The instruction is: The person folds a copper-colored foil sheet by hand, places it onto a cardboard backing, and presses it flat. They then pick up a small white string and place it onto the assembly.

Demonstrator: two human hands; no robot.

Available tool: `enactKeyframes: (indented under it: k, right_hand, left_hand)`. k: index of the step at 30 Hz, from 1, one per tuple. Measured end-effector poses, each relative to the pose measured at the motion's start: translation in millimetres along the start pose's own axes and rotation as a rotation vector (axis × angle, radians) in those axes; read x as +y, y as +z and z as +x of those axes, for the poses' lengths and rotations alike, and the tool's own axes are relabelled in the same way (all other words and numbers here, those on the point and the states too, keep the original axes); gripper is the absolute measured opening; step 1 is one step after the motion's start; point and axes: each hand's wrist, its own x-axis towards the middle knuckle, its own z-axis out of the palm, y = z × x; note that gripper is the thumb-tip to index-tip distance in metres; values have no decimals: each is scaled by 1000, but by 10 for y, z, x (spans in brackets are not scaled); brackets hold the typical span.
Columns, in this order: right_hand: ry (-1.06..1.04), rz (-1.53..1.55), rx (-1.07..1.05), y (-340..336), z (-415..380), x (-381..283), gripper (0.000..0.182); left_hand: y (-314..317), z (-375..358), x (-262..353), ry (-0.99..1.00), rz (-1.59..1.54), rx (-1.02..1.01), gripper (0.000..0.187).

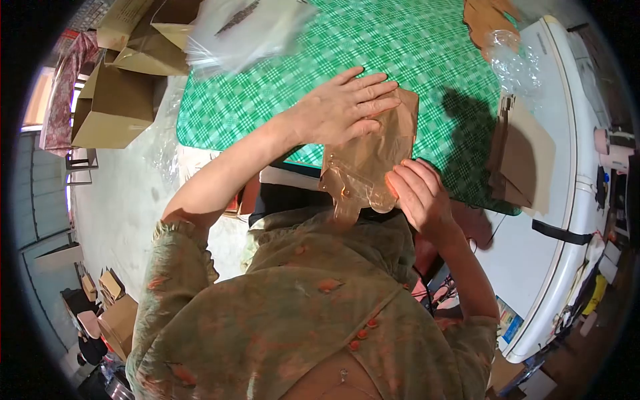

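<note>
A brown flat piece, apparently cardboard, lies inside a clear plastic bag (357, 190) at the near edge of the table. The loose, wrinkled end of the bag hangs over that edge toward my body. My left hand (350, 110) is open and rests flat across the upper part of the brown piece (403, 107), fingers stretched to the right. At the bag's lower right side, my right hand (420, 197) has its fingers together and closed on the plastic edge. Its thumb is partly hidden.
Clear plastic bags (247, 33) are stacked at the far left of the green checked tablecloth (347, 40). Open cardboard boxes (120, 100) stand left of it. On the right are flat cardboard pieces (523, 157), bubble wrap (513, 67) and a white fridge-like cabinet (560, 133).
</note>
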Motion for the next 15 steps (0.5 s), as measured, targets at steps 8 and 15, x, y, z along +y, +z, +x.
enactKeyframes:
  k: [8,15]
  right_hand:
    - [0,-12,21,63,95,-70,36]
    - [81,9,124,98,102,-189,34]
  left_hand:
    - [-151,-34,55,-32,-75,118,66]
    - [-586,-864,277,-90,-297,17,75]
